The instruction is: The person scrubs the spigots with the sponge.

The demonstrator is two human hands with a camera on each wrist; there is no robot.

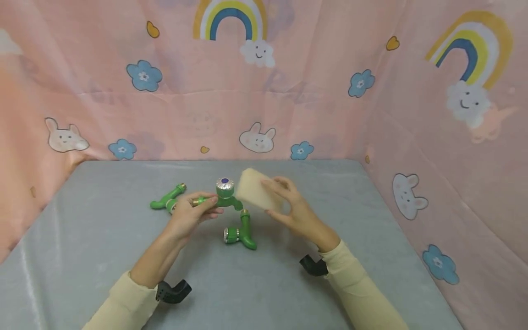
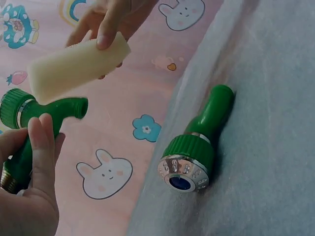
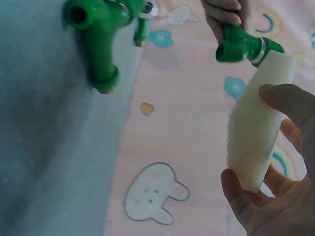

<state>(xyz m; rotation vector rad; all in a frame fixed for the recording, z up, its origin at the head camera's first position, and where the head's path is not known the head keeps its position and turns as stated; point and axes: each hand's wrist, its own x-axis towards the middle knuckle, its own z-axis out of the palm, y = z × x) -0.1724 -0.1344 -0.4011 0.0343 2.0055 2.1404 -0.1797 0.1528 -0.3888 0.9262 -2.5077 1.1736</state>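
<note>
My left hand [image 1: 190,214] grips a green faucet [image 1: 225,200] by its threaded inlet end, holding it above the table with the silver knob upward and the spout to the right. In my right hand [image 1: 299,213] is a pale yellow sponge [image 1: 257,189], pinched between thumb and fingers. The left wrist view shows the sponge [image 2: 78,66] close over the held faucet [image 2: 64,109]; whether they touch I cannot tell. Two more green faucets lie on the table: one [image 1: 246,229] just in front of the held one, another [image 1: 164,200] behind my left hand, partly hidden by it.
A grey cloth covers the table [image 1: 330,293]. Pink printed curtains [image 1: 321,119] hang along its back and right sides. A black camera mount sits on each wrist, the left one [image 1: 174,292] and the right one [image 1: 313,266].
</note>
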